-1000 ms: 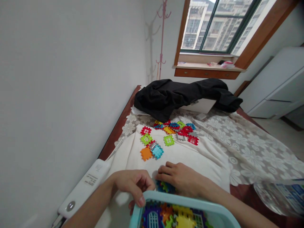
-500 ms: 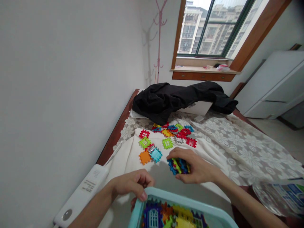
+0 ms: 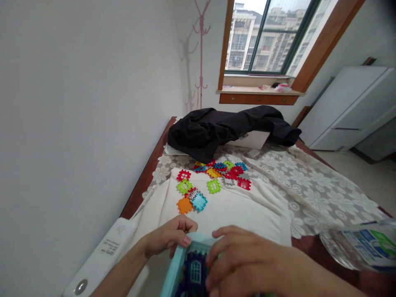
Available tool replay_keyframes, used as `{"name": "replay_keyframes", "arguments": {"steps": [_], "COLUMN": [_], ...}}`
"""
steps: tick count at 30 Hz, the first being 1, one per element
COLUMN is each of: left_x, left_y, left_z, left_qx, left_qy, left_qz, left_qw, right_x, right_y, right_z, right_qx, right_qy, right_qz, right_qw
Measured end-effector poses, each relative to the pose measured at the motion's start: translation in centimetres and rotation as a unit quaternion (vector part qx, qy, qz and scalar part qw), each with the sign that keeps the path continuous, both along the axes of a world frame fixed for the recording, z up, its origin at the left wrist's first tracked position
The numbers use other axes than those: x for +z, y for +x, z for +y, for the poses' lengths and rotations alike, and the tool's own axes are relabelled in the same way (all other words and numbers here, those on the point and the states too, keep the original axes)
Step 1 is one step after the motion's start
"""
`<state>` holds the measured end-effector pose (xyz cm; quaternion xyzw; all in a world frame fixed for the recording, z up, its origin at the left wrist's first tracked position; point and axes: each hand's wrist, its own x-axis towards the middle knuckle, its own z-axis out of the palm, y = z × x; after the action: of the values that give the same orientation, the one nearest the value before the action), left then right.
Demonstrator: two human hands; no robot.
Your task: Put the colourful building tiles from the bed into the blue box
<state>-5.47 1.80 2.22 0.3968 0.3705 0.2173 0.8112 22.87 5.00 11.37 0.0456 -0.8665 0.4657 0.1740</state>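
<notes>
My left hand [image 3: 177, 234] grips the far left corner of a light blue plastic bin [image 3: 173, 264], thumb on top of the rim. Inside the bin, a dark purple window-shaped building block [image 3: 195, 270] shows. My right hand [image 3: 244, 260] is over the bin, its back toward me and its fingers curled down; whatever it may hold is hidden behind them. Beyond the bin, on white cloth, lie an orange block [image 3: 185, 205], a light blue block [image 3: 199, 201], green blocks [image 3: 213, 186] and a red block [image 3: 244, 184].
Several more blocks [image 3: 221, 167] lie in a heap farther back, before a black garment [image 3: 216, 128] draped over a white box [image 3: 252, 139]. A white device [image 3: 102, 255] lies at left along the wall. A clear plastic package [image 3: 355, 245] is at right.
My right hand has moved from above the cloth, where it held a stack of building blocks, back over the bin. That stack is out of sight. My left hand keeps its grip on the bin.
</notes>
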Motion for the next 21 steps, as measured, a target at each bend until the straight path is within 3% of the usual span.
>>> {"name": "replay_keyframes", "arguments": {"steps": [3, 5, 6, 9, 12, 16, 21], "left_x": [0.1, 0.2, 0.3, 0.2, 0.0, -0.3, -0.4], "left_y": [0.2, 0.3, 0.4, 0.5, 0.5, 0.3, 0.2], "left_z": [0.0, -0.1, -0.1, -0.2, -0.3, -0.4, -0.4], "left_qx": [0.006, 0.006, 0.01, 0.03, 0.05, 0.068, 0.066], "left_qy": [0.013, 0.02, 0.024, 0.034, 0.034, 0.032, 0.031], "left_qz": [-0.01, -0.015, -0.016, -0.015, -0.016, -0.019, -0.021], "left_qw": [1.0, 1.0, 1.0, 0.999, 0.998, 0.997, 0.997], "right_x": [-1.7, -3.8, -4.9, -8.2, -10.4, -11.9, -11.6], "right_y": [0.8, 0.4, -0.1, -2.3, -4.4, -5.6, -5.5], "right_z": [4.5, 8.5, 10.6, 16.1, 18.9, 19.2, 18.5], "right_qx": [-0.172, -0.31, -0.343, -0.37, -0.389, -0.397, -0.371], "right_qy": [-0.035, 0.022, 0.067, 0.188, 0.222, 0.245, 0.265], "right_qz": [0.044, -0.003, -0.039, -0.157, -0.247, -0.275, -0.263], "right_qw": [0.983, 0.95, 0.936, 0.896, 0.859, 0.841, 0.85]}}
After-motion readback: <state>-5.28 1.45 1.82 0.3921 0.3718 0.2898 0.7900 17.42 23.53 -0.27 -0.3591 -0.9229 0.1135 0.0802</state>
